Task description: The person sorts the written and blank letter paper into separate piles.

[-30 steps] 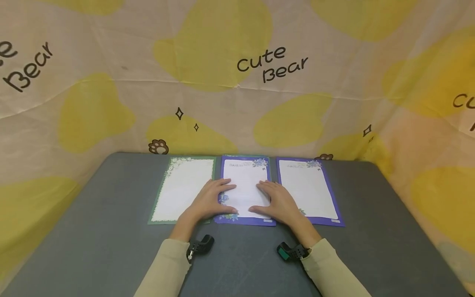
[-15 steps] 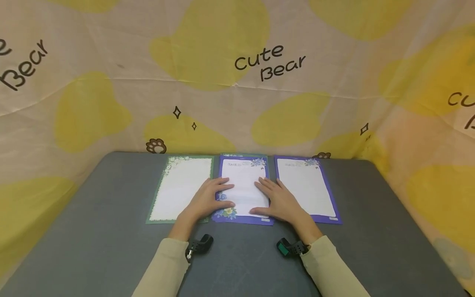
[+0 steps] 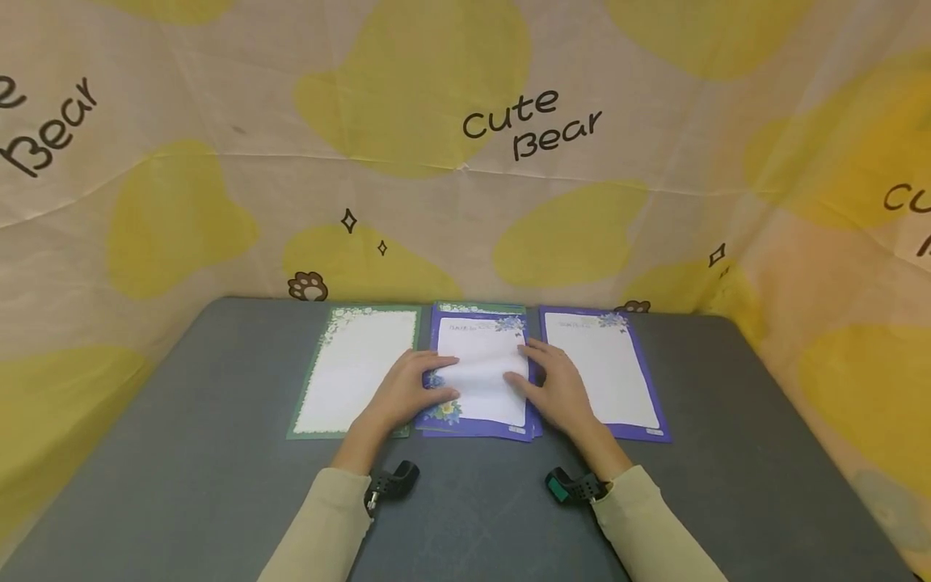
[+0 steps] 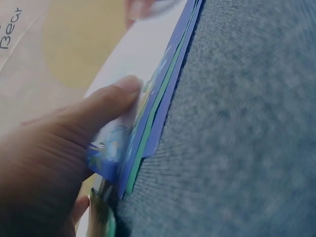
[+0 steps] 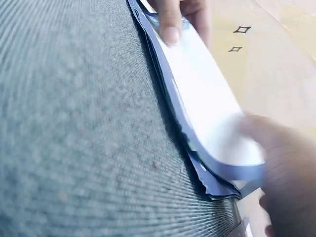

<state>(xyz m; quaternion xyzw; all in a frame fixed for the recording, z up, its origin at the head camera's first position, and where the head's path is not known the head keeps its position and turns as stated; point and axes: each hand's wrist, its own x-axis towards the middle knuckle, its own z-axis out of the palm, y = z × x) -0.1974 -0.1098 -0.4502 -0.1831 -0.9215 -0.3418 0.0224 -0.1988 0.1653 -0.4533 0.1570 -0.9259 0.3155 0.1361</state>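
Note:
In the head view, a purple-bordered sheet of letter paper (image 3: 483,388) with blue flowers lies on top of the middle stack, slightly askew, its surface bowed. My left hand (image 3: 406,388) holds its left edge, the thumb on the printed face. My right hand (image 3: 558,386) is at the right edge, thumb on the face. The right wrist view shows the sheet (image 5: 197,84) curving up by that hand, which is blurred. Green and purple edges of the sheets beneath (image 4: 148,148) stick out unevenly in the left wrist view. Fingers under the paper are mostly hidden.
A green-bordered sheet (image 3: 356,372) lies at the left of the stack, and another purple-bordered sheet (image 3: 604,368) at its right. All rest on a dark grey table (image 3: 465,517). A patterned cloth (image 3: 407,202) hangs behind it.
The top sheet has shifted slightly right and toward me, baring more green border at the back. My right hand has moved up along its edge. My left hand stays nearly in place.

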